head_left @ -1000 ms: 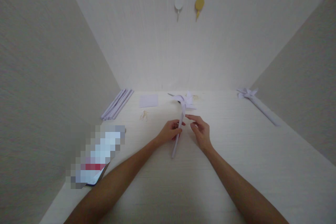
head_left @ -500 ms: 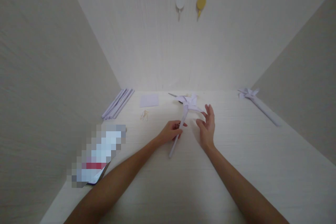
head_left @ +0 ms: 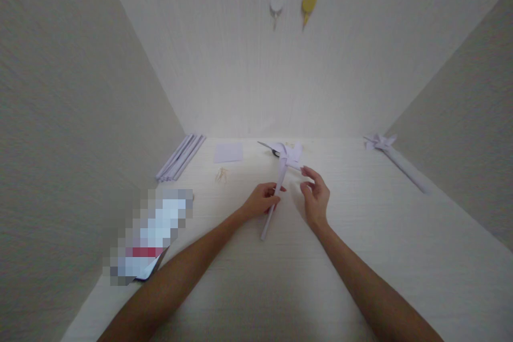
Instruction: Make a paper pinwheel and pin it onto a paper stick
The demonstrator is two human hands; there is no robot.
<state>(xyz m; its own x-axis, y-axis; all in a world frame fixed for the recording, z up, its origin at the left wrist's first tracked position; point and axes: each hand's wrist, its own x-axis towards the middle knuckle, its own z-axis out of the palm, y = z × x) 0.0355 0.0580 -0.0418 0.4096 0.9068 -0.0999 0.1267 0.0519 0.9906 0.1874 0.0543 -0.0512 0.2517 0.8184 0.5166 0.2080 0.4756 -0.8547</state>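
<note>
My left hand [head_left: 259, 201] is closed round the rolled paper stick of a white paper pinwheel [head_left: 287, 155], held upright over the pale table [head_left: 360, 256]. The stick runs down past the fist to about the table. My right hand [head_left: 316, 194] is just right of the stick, fingers curled and apart, fingertips close to the pinwheel's lower right blade. I cannot tell whether they touch it. Nothing is in that hand.
Several rolled paper sticks [head_left: 180, 157] lie at the far left by the wall. A square sheet of paper [head_left: 228, 152] and a small pile of toothpicks [head_left: 221, 174] lie behind my left hand. A finished pinwheel [head_left: 395, 160] lies far right. A blurred-out object [head_left: 150, 235] lies at left. Two hooks [head_left: 292, 5] hang on the back wall.
My right hand went from a pinch beside the stick up to the blades with fingers spread, and has now curled and drawn back a little. The pinwheel's blades have turned. My left hand stayed put.
</note>
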